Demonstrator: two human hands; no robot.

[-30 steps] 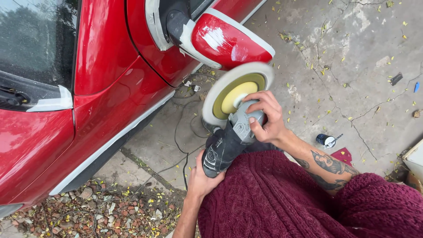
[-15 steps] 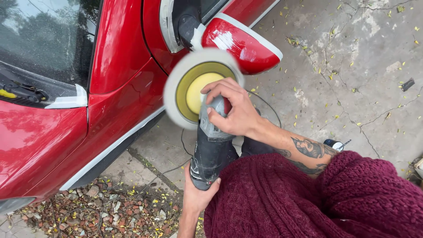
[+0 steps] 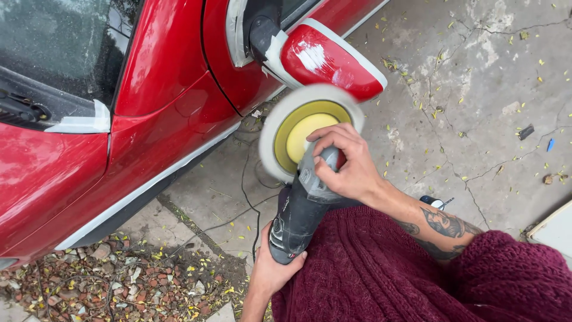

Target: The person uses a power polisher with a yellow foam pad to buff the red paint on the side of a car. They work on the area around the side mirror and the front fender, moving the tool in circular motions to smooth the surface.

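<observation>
Two hands, left [image 3: 275,265] and right [image 3: 345,164], both clamped on one polisher [image 3: 301,209]

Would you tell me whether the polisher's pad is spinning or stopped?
Spinning, most likely: the polishing pad has a smeared rim, while the side mirror beside it looks sharp.

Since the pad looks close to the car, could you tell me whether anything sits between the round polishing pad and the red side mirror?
Nothing visible does. The white and yellow polishing pad of the grey polisher sits just below the taped red side mirror, with no object between them. The right hand grips the head, the left hand the rear.
</observation>
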